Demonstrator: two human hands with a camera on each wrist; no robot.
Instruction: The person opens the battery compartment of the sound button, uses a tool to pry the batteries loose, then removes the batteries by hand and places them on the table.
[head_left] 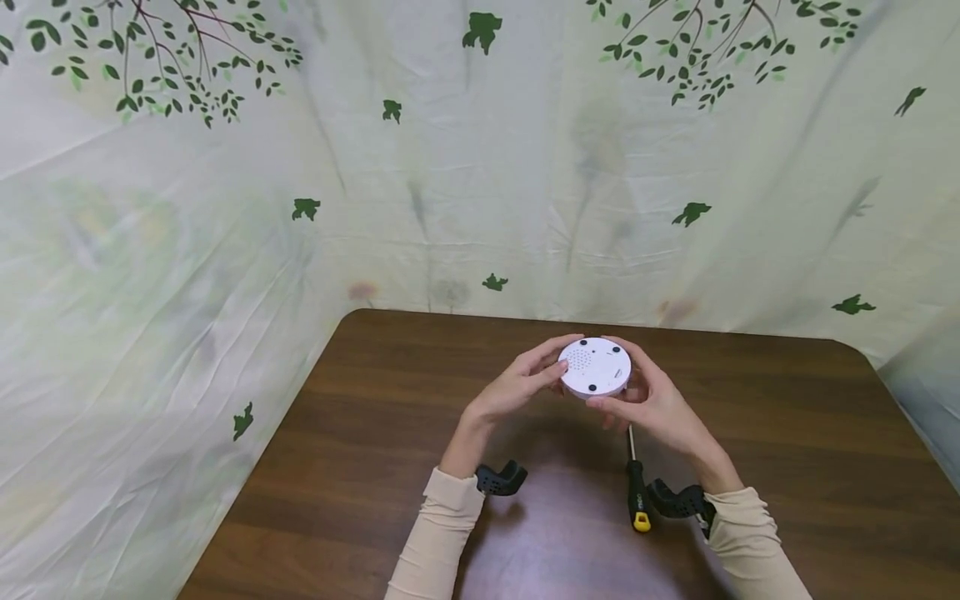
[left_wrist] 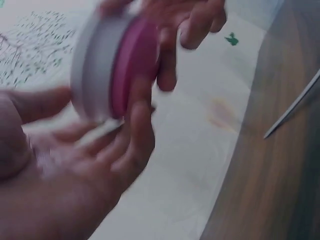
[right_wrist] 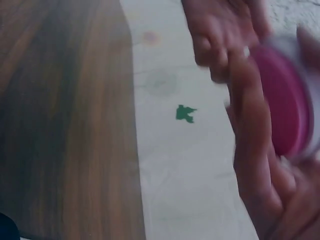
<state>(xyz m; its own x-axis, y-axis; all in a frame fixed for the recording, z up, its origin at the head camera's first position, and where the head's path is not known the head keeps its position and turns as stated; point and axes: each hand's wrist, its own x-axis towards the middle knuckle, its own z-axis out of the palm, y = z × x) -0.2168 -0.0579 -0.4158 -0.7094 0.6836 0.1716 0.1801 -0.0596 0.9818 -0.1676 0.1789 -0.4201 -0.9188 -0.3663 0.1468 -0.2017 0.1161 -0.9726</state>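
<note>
A round device (head_left: pixel 597 367), held up over the table, shows a white face with a patch of small holes and several dark round spots. Its opposite face is pink, as both wrist views reveal (left_wrist: pixel 137 65). My left hand (head_left: pixel 517 382) grips the rim from the left, thumb on the white face. From the right, my right hand (head_left: pixel 663 410) holds the same rim between thumb and fingers. Below the right hand lies a screwdriver (head_left: pixel 636 487) with a black and yellow handle, its metal shaft pointing away from me. Both wrist views are blurred.
The brown wooden table (head_left: pixel 360 450) reaches back to a pale cloth backdrop (head_left: pixel 450 192) printed with leaves. Each wrist carries a black mount, the left one (head_left: pixel 502 479) and the right one (head_left: pixel 678 500), close above the tabletop.
</note>
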